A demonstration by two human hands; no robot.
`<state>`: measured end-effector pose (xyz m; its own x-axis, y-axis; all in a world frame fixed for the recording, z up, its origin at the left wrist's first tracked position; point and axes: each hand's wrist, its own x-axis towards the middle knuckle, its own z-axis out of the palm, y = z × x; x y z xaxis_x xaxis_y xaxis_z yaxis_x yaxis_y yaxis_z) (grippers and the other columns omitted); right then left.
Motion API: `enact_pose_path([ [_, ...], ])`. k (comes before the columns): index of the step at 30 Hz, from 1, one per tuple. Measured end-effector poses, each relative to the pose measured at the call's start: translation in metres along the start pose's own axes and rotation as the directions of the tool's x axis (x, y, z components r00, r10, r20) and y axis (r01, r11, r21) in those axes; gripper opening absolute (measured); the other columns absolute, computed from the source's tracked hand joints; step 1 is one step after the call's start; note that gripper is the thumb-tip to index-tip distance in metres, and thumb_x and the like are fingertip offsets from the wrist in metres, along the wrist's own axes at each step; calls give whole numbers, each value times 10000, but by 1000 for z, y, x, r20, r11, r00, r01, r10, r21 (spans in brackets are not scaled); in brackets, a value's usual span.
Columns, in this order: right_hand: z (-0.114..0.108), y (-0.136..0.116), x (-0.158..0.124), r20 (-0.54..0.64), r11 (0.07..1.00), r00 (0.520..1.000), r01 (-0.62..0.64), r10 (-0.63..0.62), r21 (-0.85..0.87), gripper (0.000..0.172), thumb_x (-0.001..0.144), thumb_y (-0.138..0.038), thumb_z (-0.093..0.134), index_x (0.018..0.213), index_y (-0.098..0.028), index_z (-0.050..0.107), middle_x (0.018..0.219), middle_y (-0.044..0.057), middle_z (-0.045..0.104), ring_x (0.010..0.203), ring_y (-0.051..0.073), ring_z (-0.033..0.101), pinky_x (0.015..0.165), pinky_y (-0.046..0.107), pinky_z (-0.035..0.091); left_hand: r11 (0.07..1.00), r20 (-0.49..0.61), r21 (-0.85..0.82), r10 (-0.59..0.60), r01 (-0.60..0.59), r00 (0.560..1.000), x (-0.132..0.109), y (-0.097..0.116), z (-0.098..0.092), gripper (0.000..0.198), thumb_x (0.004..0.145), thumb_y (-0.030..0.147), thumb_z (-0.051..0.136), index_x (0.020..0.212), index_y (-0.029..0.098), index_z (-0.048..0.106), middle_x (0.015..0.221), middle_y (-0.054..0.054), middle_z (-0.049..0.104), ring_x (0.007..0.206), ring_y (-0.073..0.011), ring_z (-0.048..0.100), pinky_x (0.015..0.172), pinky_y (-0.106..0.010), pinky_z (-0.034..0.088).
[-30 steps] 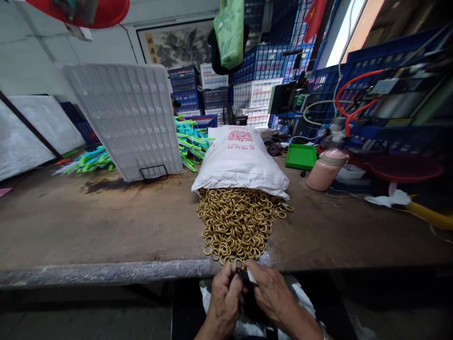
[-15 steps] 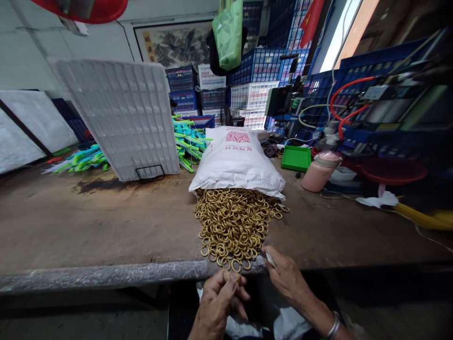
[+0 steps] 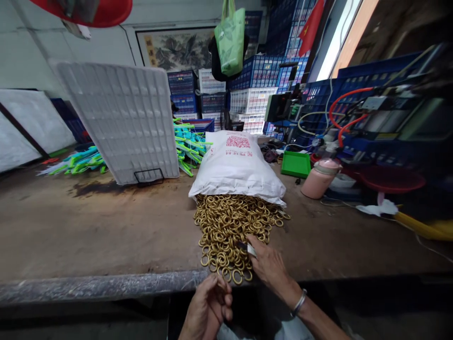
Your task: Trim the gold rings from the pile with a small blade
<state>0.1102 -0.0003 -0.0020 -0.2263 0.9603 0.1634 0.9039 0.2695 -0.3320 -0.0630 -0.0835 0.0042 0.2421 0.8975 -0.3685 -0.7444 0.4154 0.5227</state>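
Note:
A heap of gold-coloured rings (image 3: 226,226) spills from the mouth of a white woven sack (image 3: 237,165) to the table's front edge. Over the heap's right side, my right hand (image 3: 271,267) grips a small knife-like tool (image 3: 251,250), its dark tip among the rings and part of its whitish handle showing. My left hand (image 3: 208,304) is curled just in front of the table edge, below the nearest rings. Its fingers are closed together, and whatever they pinch is hidden or too small to name.
A pale ribbed plastic panel (image 3: 120,123) stands on the brown table (image 3: 106,236), with green and turquoise plastic pieces (image 3: 189,146) behind it. To the right are a green tray (image 3: 296,164), a pink bottle (image 3: 320,178) and a red dish (image 3: 389,179). Stacked crates (image 3: 253,101) line the back.
My right hand has moved left and forward with the tool, from beside the heap to over its rings. My left hand has shifted slightly left and turned, its fingers curling more. The view has tilted slightly.

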Motion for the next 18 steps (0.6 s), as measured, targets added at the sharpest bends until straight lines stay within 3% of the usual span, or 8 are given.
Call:
enact_pose_path([
  [6, 0, -4, 6, 33, 996, 999, -39, 42, -86, 286, 730, -88, 410, 950, -211, 546, 904, 46, 633, 791, 162, 586, 647, 239, 372, 999, -63, 35, -36, 38, 997, 12, 0, -4, 352, 542, 383, 743, 557, 133, 496, 602, -7, 548, 500, -95, 482, 363, -176, 341],
  [12, 1, 6, 11, -14, 998, 1000, -19, 20, 63, 205, 713, -104, 402, 846, -197, 527, 814, 36, 590, 720, 152, 533, 608, 235, 339, 979, -69, 197, -43, 56, 997, 25, -2, 5, 421, 550, 484, 707, 601, 177, 424, 464, 70, 423, 353, -43, 326, 305, -152, 199],
  [15, -5, 6, 12, 5, 962, 996, -92, 94, 259, 112, 761, -204, 375, 706, -198, 472, 648, -4, 518, 591, 125, 461, 553, 228, 312, 932, -56, 360, 64, -40, 996, 35, -3, 11, 383, 613, 501, 658, 669, 194, 436, 409, 108, 342, 316, -31, 213, 303, -153, 157],
  [18, -14, -2, 12, 110, 847, 978, -207, 176, 490, 206, 742, -335, 396, 581, -206, 381, 534, -47, 387, 520, 101, 366, 506, 217, 282, 822, -19, 525, 272, -221, 962, 43, -1, 16, 304, 680, 441, 628, 809, 179, 540, 474, 78, 432, 378, -54, 338, 378, -164, 288],
])
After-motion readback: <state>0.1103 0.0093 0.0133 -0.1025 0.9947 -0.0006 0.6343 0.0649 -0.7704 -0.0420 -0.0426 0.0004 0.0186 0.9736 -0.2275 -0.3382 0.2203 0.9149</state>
